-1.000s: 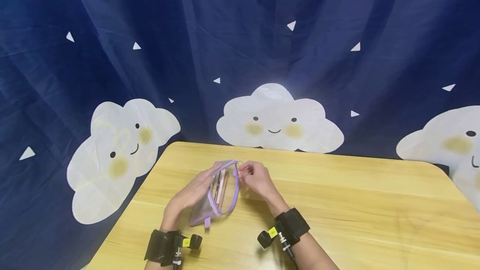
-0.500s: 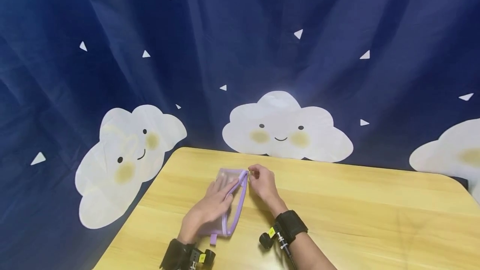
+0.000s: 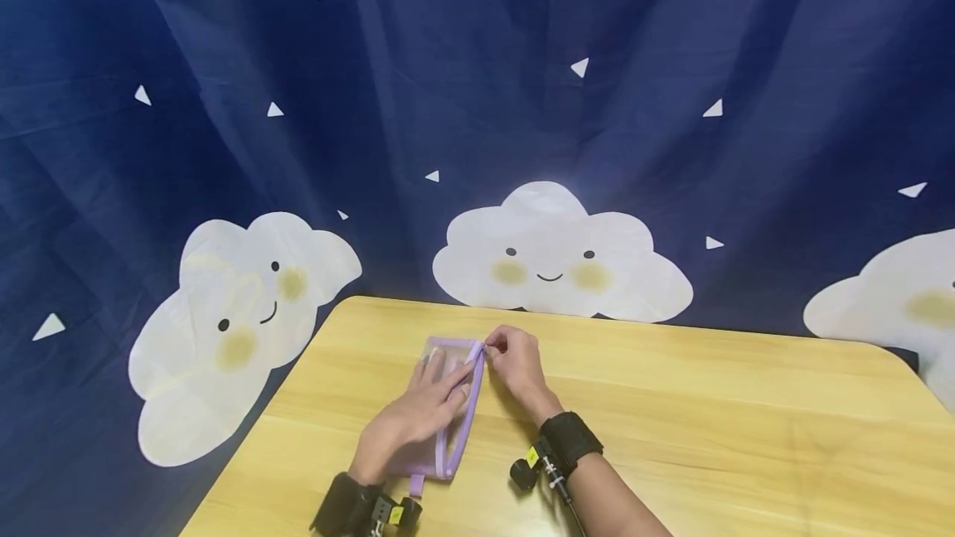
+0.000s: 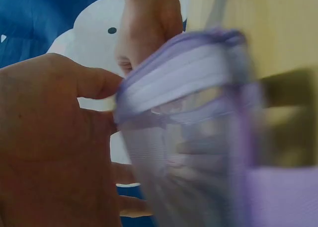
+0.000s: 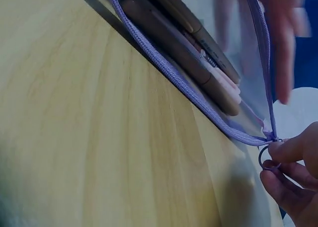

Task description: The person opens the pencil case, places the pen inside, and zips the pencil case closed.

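A see-through zip pouch (image 3: 423, 459) with purple edging lies on the table, its zip mouth partly open. Over its top lies my left hand (image 3: 419, 411), fingers extended and touching it near the zip. My right hand (image 3: 518, 365) is at the far end of the zip. In the right wrist view, its thumb and fingers pinch a ring-shaped zip pull (image 5: 261, 156). Several pens (image 5: 181, 53) show inside the pouch there; from the head view my left hand covers much of the pouch. The left wrist view shows the pouch's near end with a purple tab (image 4: 285, 192).
The wooden table (image 3: 709, 421) extends right of the pouch. Behind its far edge hangs a dark blue curtain (image 3: 477, 65) with white clouds and triangles. A black camera strap (image 3: 570, 442) is round the right wrist, and another (image 3: 345, 505) round the left.
My left hand has moved from the pouch's left side onto its top, and the pouch has flattened. Its mouth looks narrower. My right hand stays at the far end of the zip.
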Motion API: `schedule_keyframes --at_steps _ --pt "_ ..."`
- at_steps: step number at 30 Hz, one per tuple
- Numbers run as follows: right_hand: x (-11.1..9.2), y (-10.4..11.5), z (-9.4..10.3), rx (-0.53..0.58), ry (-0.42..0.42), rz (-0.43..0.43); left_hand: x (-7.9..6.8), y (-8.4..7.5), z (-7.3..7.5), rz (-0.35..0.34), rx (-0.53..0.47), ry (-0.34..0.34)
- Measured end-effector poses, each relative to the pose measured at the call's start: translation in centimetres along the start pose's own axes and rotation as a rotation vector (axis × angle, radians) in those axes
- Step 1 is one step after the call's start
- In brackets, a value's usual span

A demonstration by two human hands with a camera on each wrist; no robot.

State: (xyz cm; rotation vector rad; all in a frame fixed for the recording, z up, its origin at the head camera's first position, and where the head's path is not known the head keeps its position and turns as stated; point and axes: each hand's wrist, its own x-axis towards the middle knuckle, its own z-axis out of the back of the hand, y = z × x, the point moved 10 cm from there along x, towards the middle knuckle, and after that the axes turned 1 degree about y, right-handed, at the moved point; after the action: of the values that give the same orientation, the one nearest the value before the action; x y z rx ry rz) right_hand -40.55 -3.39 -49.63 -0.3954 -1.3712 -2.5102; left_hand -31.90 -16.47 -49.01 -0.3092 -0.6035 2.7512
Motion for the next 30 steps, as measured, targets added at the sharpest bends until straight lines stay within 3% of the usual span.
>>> schedule_keyframes --at_steps 4,7,10,12,20,30 --pt "0.2 0.1 0.4 -0.044 -0.020 0.016 2.6 -0.2 2.0 -0.050 0.009 0.003" --pt "0.4 0.3 0.4 -0.060 -0.021 0.030 5.2 -0.8 3.4 -0.176 -0.024 -0.038" --pt "0.4 0.5 0.1 -0.071 -0.016 0.045 7.3 -0.9 3.6 -0.308 -0.066 -0.042" --pt "0.2 0.7 -0.1 -0.074 -0.013 0.056 8.3 -0.6 3.2 -0.353 -0.093 -0.026" --pt "-0.2 1.0 -0.4 -0.084 -0.026 0.057 10.4 1.0 2.6 -0.376 -0.159 -0.044" --pt "-0.5 1.8 -0.3 -0.094 0.005 0.096 10.9 1.6 2.4 -0.347 -0.247 -0.037"
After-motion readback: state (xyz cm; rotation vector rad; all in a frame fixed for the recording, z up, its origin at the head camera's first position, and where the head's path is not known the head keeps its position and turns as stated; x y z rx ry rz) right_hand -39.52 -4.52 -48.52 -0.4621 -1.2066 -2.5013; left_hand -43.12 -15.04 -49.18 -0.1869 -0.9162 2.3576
